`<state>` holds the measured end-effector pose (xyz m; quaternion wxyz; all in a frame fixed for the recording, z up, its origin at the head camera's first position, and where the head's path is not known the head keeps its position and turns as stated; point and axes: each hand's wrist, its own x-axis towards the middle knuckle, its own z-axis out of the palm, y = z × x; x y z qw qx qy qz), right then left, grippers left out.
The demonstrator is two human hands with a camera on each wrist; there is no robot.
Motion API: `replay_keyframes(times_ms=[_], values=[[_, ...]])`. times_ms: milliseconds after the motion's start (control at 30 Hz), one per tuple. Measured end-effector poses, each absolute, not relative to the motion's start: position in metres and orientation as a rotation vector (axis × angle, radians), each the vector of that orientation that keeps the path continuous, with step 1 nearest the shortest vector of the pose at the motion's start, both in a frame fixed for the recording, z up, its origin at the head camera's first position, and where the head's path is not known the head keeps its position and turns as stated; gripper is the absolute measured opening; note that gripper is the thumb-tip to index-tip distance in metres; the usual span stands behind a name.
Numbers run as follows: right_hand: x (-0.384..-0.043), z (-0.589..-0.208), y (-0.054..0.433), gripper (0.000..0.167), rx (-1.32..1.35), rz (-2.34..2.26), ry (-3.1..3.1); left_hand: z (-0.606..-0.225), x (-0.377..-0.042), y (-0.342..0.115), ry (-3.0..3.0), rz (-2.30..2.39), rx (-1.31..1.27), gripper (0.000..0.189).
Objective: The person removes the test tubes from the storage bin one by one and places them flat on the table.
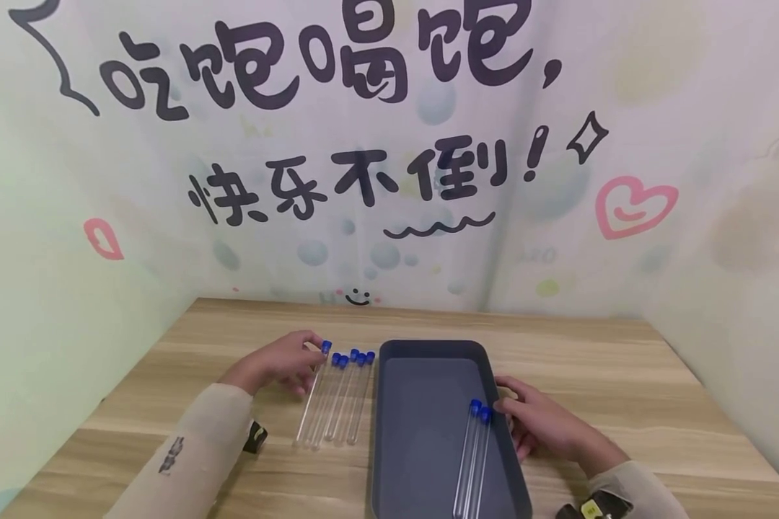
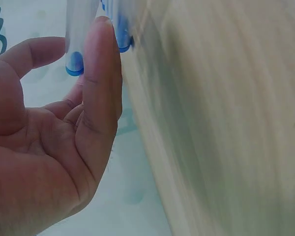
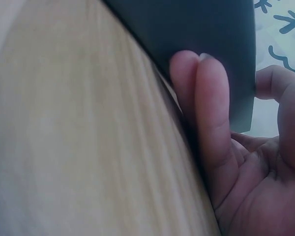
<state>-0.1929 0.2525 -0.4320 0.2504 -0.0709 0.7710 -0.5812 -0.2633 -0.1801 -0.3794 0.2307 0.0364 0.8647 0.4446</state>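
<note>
In the head view my left hand [image 1: 288, 362] pinches a clear test tube [image 1: 309, 407] near its blue cap [image 1: 326, 347]. The left wrist view shows that cap [image 2: 74, 66] between thumb and finger. Several more blue-capped test tubes [image 1: 361, 398] lie side by side on the table just right of it. My right hand [image 1: 545, 424] holds the right side of a dark grey tray [image 1: 422, 389]; in the right wrist view, its fingers [image 3: 214, 103] rest against the tray's outer wall [image 3: 211, 29], with the thumb at the rim. Two blue-capped test tubes [image 1: 470, 461] lie inside the tray, along its right side.
The wood-grain table [image 1: 578, 353] meets a printed cloth backdrop [image 1: 298, 274] at the back and sides. Dark wrist devices are strapped at the left cuff [image 1: 255, 437] and the right cuff [image 1: 600, 506].
</note>
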Motion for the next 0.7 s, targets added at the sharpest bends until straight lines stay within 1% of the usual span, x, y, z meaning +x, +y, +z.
replay_keyframes(times_ms=[400, 700], values=[[-0.191, -0.428, 0.252, 0.071, -0.190, -1.585, 2.083, -0.387, -0.265, -0.181, 2.370, 1.208, 0.101, 0.038], [-0.193, -0.429, 0.252, 0.070, -0.183, -1.580, 2.093, -0.394, -0.267, -0.180, 2.390, 1.146, 0.025, 0.036]])
